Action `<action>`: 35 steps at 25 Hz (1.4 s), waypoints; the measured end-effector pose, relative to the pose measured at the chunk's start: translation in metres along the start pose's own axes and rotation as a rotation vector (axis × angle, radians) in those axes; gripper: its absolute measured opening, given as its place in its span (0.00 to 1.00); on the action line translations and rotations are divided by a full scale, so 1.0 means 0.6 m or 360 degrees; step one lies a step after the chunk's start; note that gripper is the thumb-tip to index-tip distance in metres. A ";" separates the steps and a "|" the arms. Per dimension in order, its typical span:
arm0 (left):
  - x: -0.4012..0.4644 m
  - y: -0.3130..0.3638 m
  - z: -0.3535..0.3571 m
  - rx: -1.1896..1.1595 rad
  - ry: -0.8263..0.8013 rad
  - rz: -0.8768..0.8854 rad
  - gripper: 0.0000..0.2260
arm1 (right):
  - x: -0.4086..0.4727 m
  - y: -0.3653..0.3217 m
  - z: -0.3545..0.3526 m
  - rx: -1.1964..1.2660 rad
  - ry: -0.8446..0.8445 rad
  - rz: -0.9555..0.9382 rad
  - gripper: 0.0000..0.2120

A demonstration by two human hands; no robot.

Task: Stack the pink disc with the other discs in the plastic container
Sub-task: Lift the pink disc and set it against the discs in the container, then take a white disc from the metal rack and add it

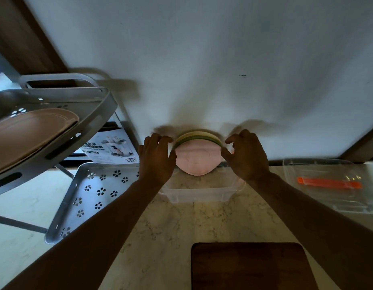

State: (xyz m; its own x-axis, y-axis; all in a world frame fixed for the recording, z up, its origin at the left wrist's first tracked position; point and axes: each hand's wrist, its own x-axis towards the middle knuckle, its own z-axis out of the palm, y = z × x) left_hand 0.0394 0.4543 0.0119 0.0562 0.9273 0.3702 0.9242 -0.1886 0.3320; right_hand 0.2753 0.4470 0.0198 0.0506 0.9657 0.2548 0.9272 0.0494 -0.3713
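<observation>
My left hand (156, 158) and right hand (247, 155) clamp the pink disc (197, 160) by its edges, upright against the green and cream discs (197, 136) standing in the clear plastic container (199, 194) on the bench (171, 222). Stacking looks nearly done; I judge only settling it and letting go remains.

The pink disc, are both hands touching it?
Touching. The head view shows the left hand and the right hand with their fingertips pressed against opposite edges of the pink disc.
</observation>
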 end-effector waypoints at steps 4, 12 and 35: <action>-0.026 0.025 -0.060 -0.0087 -0.0021 -0.0020 0.13 | -0.015 -0.033 -0.047 0.0069 -0.0143 -0.0097 0.17; -0.111 0.081 -0.264 -0.0165 0.0076 -0.0007 0.15 | -0.090 -0.174 -0.175 0.0347 -0.0319 -0.0291 0.22; -0.182 -0.073 -0.506 0.0255 0.0093 -0.0130 0.12 | -0.142 -0.555 -0.210 0.1594 -0.0890 0.0720 0.17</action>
State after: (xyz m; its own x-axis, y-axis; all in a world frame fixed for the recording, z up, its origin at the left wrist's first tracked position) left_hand -0.1221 0.2630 0.2203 -0.0394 0.9161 0.3990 0.9734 -0.0549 0.2222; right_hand 0.0088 0.3162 0.2346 -0.1011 0.9109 -0.4001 0.1615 -0.3819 -0.9100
